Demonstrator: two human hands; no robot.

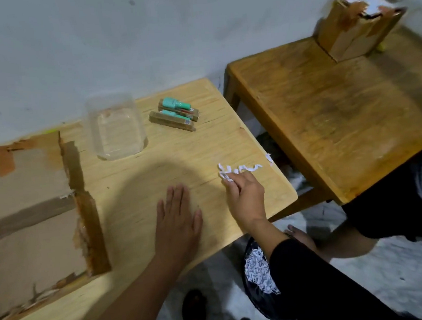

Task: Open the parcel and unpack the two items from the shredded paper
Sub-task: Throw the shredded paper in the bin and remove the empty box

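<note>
While the left hand is laid flat, open, on the table, shredded paper is pinched by the right hand; opened parcel alongside.

The opened parcel is set at the left end of the table. A plastic tub stands to its right, toward the wall, with the two items laid just right of the tub. Shredded paper strips lie near the table's right edge. A bin holding shreds is placed below that edge. To the right stands a second table; a small box is set at its back.
</note>
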